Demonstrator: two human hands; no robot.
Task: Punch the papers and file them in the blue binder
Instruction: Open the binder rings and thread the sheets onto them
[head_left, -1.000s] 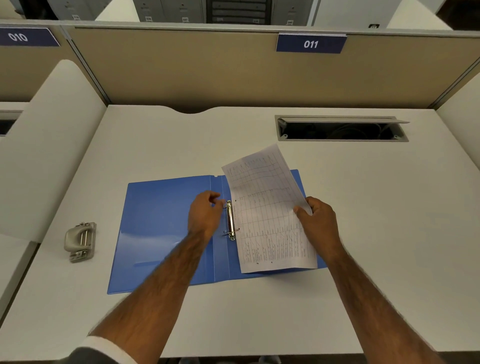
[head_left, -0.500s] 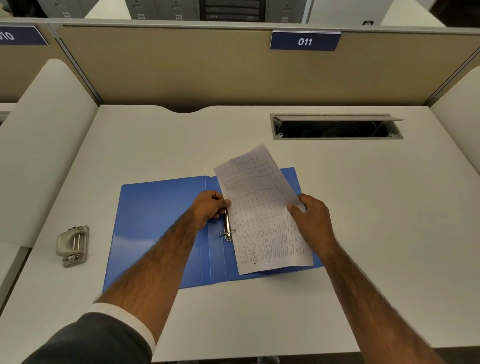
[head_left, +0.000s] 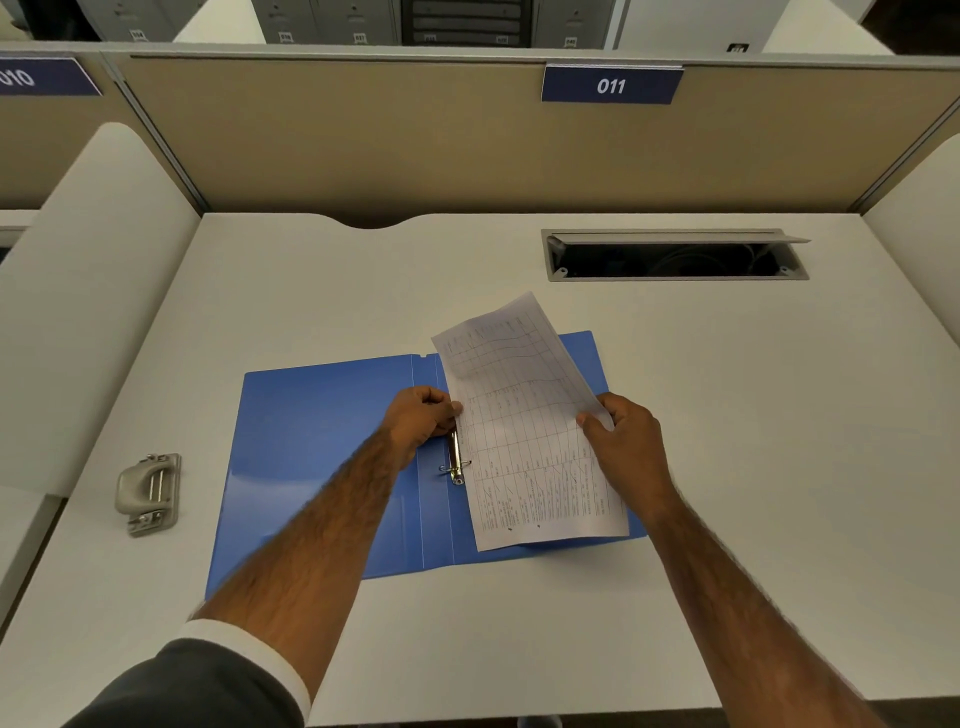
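The blue binder (head_left: 322, 441) lies open and flat on the white desk (head_left: 753, 467). Its metal ring mechanism (head_left: 456, 462) runs along the spine. A printed paper (head_left: 524, 426) with a table on it lies tilted over the binder's right half, its far end lifted. My left hand (head_left: 423, 418) has curled fingers at the top of the ring mechanism and touches the paper's left edge. My right hand (head_left: 626, 441) pinches the paper's right edge. The lower ring looks parted.
A grey hole punch (head_left: 148, 491) sits near the desk's left edge. An open cable hatch (head_left: 675, 254) is set into the desk at the back right. Beige partition walls close off the back, and white side panels stand left and right.
My left hand moved from the binder's left cover onto the top of the ring mechanism and curled there. The paper stays held in my right hand, shifted only slightly.
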